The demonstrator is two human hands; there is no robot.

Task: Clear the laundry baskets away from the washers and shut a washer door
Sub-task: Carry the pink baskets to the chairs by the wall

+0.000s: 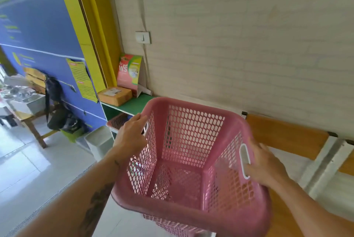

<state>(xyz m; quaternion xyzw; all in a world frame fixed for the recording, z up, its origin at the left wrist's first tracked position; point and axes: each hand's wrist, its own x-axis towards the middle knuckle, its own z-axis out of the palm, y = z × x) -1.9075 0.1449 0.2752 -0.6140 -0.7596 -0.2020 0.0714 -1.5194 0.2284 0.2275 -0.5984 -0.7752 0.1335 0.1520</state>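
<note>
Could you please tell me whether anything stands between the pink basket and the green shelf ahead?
Nothing visible does. The left hand and right hand hold the basket by its handles, with open air up to the shelf. A brown parcel sits on the shelf's left end.

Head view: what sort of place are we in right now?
Probably a self-service laundry's waiting corner. The left hand and right hand hold a pink laundry basket, a second basket sits under the green shelf, and a wooden bench lines the wall. No washers are in view.
</note>
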